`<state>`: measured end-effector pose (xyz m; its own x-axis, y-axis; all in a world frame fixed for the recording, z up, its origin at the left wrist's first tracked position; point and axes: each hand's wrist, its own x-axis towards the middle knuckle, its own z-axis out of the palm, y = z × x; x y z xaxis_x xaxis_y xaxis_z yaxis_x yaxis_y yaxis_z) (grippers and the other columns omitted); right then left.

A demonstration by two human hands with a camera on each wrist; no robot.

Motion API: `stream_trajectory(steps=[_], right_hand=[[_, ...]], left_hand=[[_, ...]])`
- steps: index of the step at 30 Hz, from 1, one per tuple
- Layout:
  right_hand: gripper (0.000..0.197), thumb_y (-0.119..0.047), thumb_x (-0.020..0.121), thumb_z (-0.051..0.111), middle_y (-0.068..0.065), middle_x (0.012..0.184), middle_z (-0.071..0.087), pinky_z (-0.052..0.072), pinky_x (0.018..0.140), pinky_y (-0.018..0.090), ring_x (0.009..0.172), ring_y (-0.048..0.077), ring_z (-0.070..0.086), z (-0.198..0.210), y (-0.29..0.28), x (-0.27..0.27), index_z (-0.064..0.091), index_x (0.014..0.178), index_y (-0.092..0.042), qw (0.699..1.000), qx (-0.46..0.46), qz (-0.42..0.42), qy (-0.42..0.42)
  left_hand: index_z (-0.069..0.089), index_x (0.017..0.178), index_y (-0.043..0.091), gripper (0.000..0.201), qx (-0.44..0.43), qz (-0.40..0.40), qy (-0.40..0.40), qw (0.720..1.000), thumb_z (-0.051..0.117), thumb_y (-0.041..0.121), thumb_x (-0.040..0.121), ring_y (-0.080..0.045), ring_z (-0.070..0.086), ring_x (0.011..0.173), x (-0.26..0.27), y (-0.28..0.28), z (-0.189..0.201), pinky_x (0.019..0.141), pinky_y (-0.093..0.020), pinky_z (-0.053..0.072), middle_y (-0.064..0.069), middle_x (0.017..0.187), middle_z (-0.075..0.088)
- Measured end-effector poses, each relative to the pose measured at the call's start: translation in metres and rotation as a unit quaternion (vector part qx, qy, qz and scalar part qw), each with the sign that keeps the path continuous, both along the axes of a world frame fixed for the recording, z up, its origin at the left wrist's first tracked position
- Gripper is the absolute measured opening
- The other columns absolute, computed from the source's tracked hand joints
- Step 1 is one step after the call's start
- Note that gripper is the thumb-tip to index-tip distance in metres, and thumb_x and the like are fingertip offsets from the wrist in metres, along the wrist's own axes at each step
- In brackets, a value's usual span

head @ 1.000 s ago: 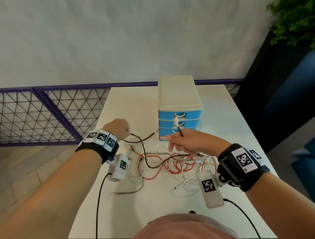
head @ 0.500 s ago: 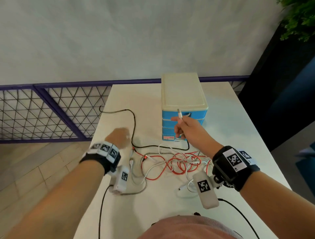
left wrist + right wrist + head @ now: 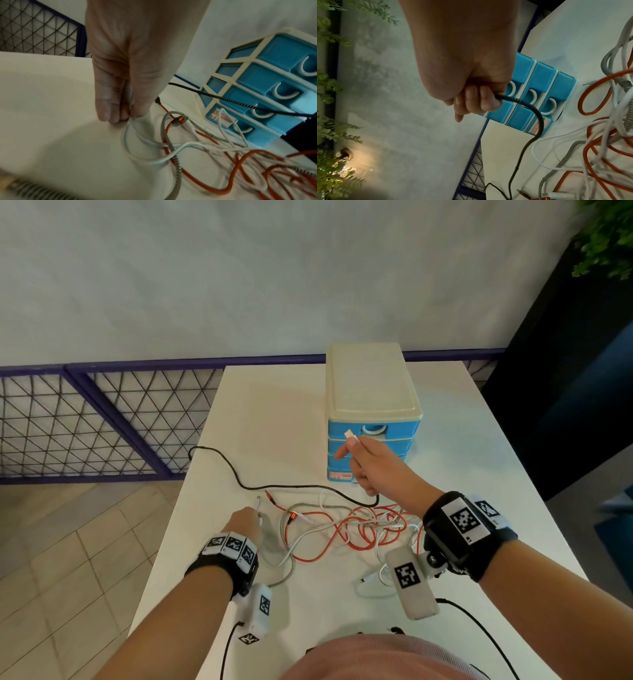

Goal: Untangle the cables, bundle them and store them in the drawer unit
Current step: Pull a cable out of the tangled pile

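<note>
Right hand [image 3: 373, 463], frame centre, fist closed round black cable [image 3: 236, 474] near its plug; left hand [image 3: 245, 523] pinching white cable [image 3: 137, 136] lower left; light, limp, best gripped by the ends

Drawer unit [image 3: 371, 392] stands at the far middle of the surface [image 3: 274, 412], blocking straight reach there; bare lanes on both its sides. Right hand [image 3: 380, 465] hangs directly in front of the drawer fronts. Cable tangle [image 3: 349, 529] covers centre, between the wrists. Black cable [image 3: 219, 460] crosses the left lane, up to the surface's edge. Left hand [image 3: 245, 523] sits at the tangle's left edge. Near strip bare, left of the white cable loop.
</note>
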<state>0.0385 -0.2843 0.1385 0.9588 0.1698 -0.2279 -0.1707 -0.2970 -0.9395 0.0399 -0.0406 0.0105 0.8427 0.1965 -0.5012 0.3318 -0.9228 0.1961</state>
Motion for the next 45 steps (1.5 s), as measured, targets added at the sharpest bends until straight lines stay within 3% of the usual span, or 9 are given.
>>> stream_trajectory(steps=[8,12,18,24,30,34,37,42,45], right_hand=[[0.043,-0.04,0.103,0.03,-0.003,0.057,0.032,0.023,0.044,0.023,0.044,0.007,0.025,0.003,0.003,-0.001,0.06,0.1,-0.011,1.0,0.006,0.006,-0.008],[0.043,-0.039,0.104,0.03,-0.001,0.058,0.033,0.024,0.043,0.022,0.043,0.006,0.026,0.005,-0.001,0.0,0.061,0.101,-0.009,1.0,-0.001,0.001,-0.021],[0.037,-0.032,0.105,0.031,-0.001,0.061,0.043,0.031,0.044,0.019,0.044,0.007,0.035,0.006,-0.008,0.002,0.061,0.097,-0.011,0.999,0.021,-0.024,-0.029],[0.038,-0.03,0.104,0.034,0.003,0.081,0.057,0.048,0.054,0.021,0.064,0.011,0.053,0.004,-0.001,0.003,0.06,0.107,-0.004,0.997,0.069,-0.03,-0.002],[0.039,-0.035,0.104,0.034,0.003,0.124,0.062,0.052,0.096,0.034,0.115,0.013,0.059,0.009,0.01,-0.005,0.057,0.128,-0.016,0.993,0.11,0.013,-0.028],[0.029,-0.034,0.101,0.042,0.015,0.109,0.066,0.054,0.093,0.041,0.1,0.025,0.064,0.016,0.01,-0.003,0.064,0.112,-0.019,0.98,0.199,-0.015,-0.023],[0.028,-0.031,0.1,0.046,0.008,0.096,0.064,0.053,0.094,0.043,0.088,0.018,0.061,0.018,0.004,-0.001,0.065,0.114,-0.015,0.971,0.237,-0.015,-0.002],[0.026,-0.024,0.1,0.048,0.014,0.108,0.07,0.056,0.09,0.042,0.095,0.022,0.067,0.021,0.005,-0.002,0.061,0.113,-0.006,0.971,0.231,-0.056,-0.039],[0.015,-0.023,0.103,0.039,0.012,0.109,0.07,0.055,0.089,0.042,0.098,0.028,0.069,0.029,0.003,0.002,0.05,0.103,-0.012,0.967,0.201,-0.095,-0.121]], left_hand=[[0.055,0.12,0.007,0.033,0.082,-0.012,-0.008,0.997,0.048,0.018,0.09,-0.024,0.058,0.111,-0.003,-0.017,0.009,0.09,-0.032,0.048,-0.01,0.124,0.057],[0.056,0.122,0.006,0.032,0.068,0.004,-0.014,0.998,0.046,0.016,0.093,-0.024,0.061,0.107,-0.002,-0.014,0.008,0.086,-0.03,0.046,-0.009,0.12,0.062],[0.054,0.063,0.011,0.029,-0.182,0.052,-0.102,0.977,0.066,0.026,0.083,-0.022,0.051,0.064,0.0,-0.007,0.011,0.054,-0.026,0.037,-0.002,0.063,0.054],[0.059,0.083,0.012,0.008,-0.358,-0.036,-0.156,0.92,0.065,0.011,0.087,-0.009,0.053,0.063,0.013,-0.028,0.076,0.056,-0.007,0.043,0.001,0.075,0.057],[0.057,0.081,0.015,0.012,-0.487,-0.026,-0.236,0.841,0.066,0.009,0.087,-0.019,0.063,0.07,0.021,-0.072,0.142,0.071,-0.033,0.059,-0.01,0.082,0.063],[0.057,0.082,0.01,0.01,-0.51,-0.049,-0.247,0.822,0.065,0.007,0.087,-0.017,0.068,0.061,0.02,-0.091,0.155,0.065,-0.032,0.061,-0.011,0.082,0.064],[0.056,0.081,0.011,0.014,-0.508,-0.05,-0.265,0.818,0.069,0.006,0.084,-0.015,0.067,0.059,0.019,-0.096,0.154,0.065,-0.033,0.061,-0.008,0.078,0.065],[0.043,0.086,0.017,0.022,-0.52,-0.051,-0.285,0.804,0.062,0.008,0.088,-0.017,0.066,0.062,0.012,-0.109,0.148,0.067,-0.038,0.058,-0.009,0.074,0.067],[0.039,0.097,0.018,0.012,-0.489,-0.106,-0.259,0.826,0.051,0.016,0.096,-0.016,0.054,0.06,0.004,-0.113,0.133,0.062,-0.033,0.049,-0.007,0.071,0.056]])
